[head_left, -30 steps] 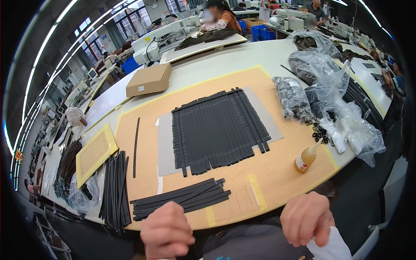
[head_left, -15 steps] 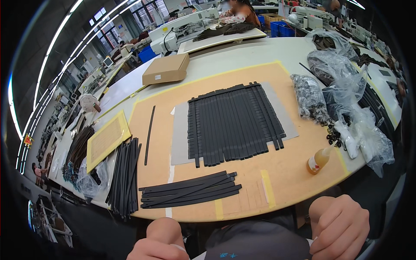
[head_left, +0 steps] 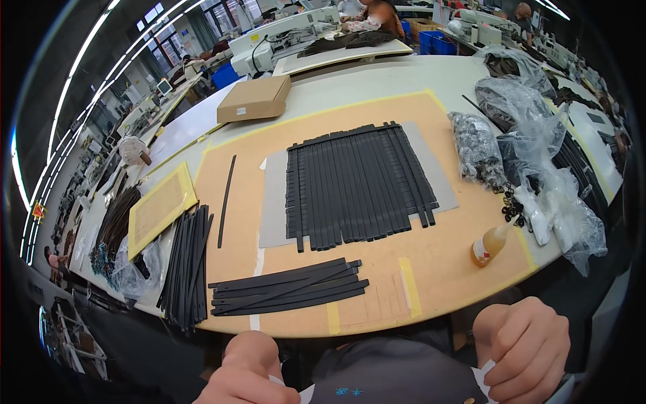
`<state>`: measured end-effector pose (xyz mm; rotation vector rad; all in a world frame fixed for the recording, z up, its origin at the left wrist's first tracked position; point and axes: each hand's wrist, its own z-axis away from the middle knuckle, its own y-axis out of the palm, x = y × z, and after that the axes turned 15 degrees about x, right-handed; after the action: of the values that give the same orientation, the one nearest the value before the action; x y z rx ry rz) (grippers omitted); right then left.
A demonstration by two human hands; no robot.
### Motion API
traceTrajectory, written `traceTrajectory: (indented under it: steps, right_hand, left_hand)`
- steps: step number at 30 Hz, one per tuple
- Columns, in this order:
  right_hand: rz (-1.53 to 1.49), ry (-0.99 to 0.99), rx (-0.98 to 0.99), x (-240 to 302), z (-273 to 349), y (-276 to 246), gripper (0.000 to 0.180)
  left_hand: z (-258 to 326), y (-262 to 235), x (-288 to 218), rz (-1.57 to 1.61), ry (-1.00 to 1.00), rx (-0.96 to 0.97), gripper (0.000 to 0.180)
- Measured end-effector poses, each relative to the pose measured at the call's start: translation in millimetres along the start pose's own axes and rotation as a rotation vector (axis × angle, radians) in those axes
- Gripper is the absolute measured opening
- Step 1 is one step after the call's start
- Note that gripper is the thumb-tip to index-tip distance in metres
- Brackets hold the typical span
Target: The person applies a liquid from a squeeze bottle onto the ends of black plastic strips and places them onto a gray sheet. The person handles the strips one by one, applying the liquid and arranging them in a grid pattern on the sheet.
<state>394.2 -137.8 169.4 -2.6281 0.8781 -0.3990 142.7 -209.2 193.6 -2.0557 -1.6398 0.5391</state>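
Note:
My left hand [head_left: 247,374] is closed in a loose fist below the table's front edge, at the lower left of centre. My right hand [head_left: 528,350] is curled shut at the lower right, off the table too. Small white edges show beside both hands; what the fingers hold, if anything, is hidden. Between them spreads dark clothing [head_left: 397,370] with a small blue mark. On the table in front, a bundle of black strips [head_left: 289,289] lies nearest my left hand. Beyond it, rows of black strips [head_left: 353,188] lie side by side on a grey board [head_left: 272,222].
An amber squeeze bottle [head_left: 488,246] stands near my right hand, beside black rings [head_left: 513,207] and plastic bags [head_left: 525,108]. At left are more black strips [head_left: 185,269] and a yellow-edged panel [head_left: 161,209]. A cardboard box [head_left: 254,99] sits behind; a person [head_left: 380,20] works farther back.
The view has shifted slightly, so the table and its things sit a little higher and further left. Both hands stay closed below the table edge; more white edge shows beside each.

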Motion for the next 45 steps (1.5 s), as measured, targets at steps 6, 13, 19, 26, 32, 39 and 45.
traceTrajectory:
  steps: [6, 13, 19, 26, 32, 39, 45]
  right_hand:
    - [-0.783, 0.25, 0.171, -20.5, 29.3, 45.3, 0.025]
    - [-0.909, 0.183, 0.205, -13.8, 48.2, 75.2, 0.03]
    - [-0.81, 0.146, 0.282, -18.2, 37.2, 68.4, 0.028]
    - [-0.605, 0.196, 0.456, -14.1, 17.1, 51.0, 0.028]
    - [-0.179, 0.369, 0.829, 7.0, -13.3, 43.6, 0.013]
    - [-0.283, 0.481, 0.768, 16.4, 0.0, 71.4, 0.025]
    - [-0.228, 0.543, 0.989, 11.5, -16.2, 51.9, 0.025]
  left_hand:
    - [10.1, -2.2, 5.7, 0.643, -0.163, 0.092, 0.027]
    - [43.8, 53.7, -5.3, 1.022, -0.095, 0.283, 0.028]
    - [48.1, 57.5, -11.0, 1.015, -0.098, 0.323, 0.025]
    - [46.6, 54.9, -13.3, 0.937, -0.099, 0.41, 0.023]
    - [56.9, 43.5, -12.8, 0.806, -0.037, 0.478, 0.016]
    - [32.3, 49.3, -23.6, 0.613, -0.023, 0.305, 0.024]
    - [35.5, 52.5, -20.7, 0.63, -0.025, 0.34, 0.023]
